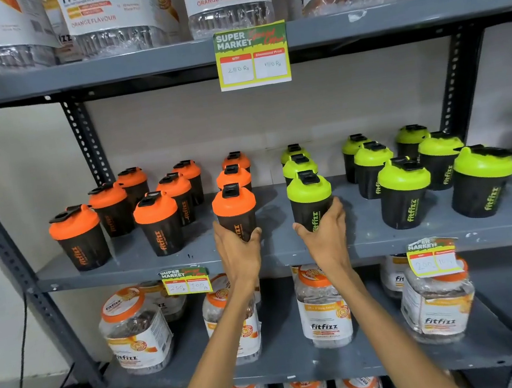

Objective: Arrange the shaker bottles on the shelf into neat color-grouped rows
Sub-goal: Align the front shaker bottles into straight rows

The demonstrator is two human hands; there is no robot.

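On the grey metal shelf (pixel 132 260) the shakers already stand in two colour blocks, orange lids to the left and green lids to the right, three files of each running front to back. The left hand (pixel 237 249) is wrapped around the lower body of the front orange shaker (pixel 234 211), and the right hand (pixel 325 238) is wrapped the same way around the front green shaker (pixel 311 201); both bottles stand upright near the shelf's front edge, just apart from each other at the middle. They look like empty, thin-walled plastic cups, so probably light and stiff, easy to slide or lift one-handed. The dark bodies taper downward and look smooth, perhaps slick, so a grip round the barrel below the lid seems safest. The domed lids carry black flip caps, which might pop open if used as handles. Being narrow-based and top-heavy in shape, they could tip if nudged at the lid.
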